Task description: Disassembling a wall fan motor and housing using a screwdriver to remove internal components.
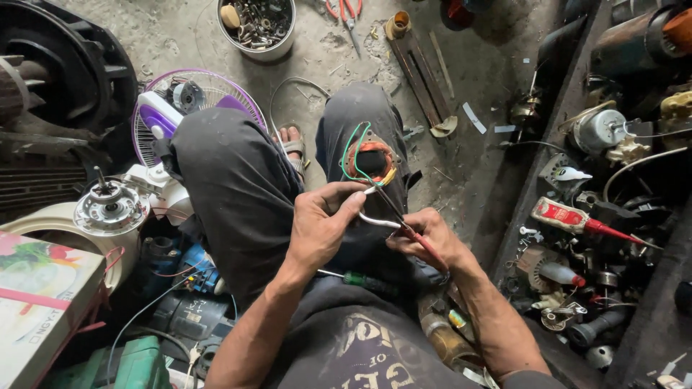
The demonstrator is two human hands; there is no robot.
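Both hands work over our right knee: our left hand [322,225] pinches the thin white sleeved wire [376,221], our right hand [425,238] grips the red-handled pointed tool [414,234]. We'd brace the copper-wound round stator coil [370,160] on that knee and move slowly.

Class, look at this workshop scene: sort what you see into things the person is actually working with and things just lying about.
In use:
- left hand, pinching a white wire
- right hand, holding a red-handled tool
- copper motor winding with green wires, resting on the knee

Lying about:
- purple fan guard
- tin of scrap parts
- red-handled pliers
- green-handled screwdriver on the lap
- red tube
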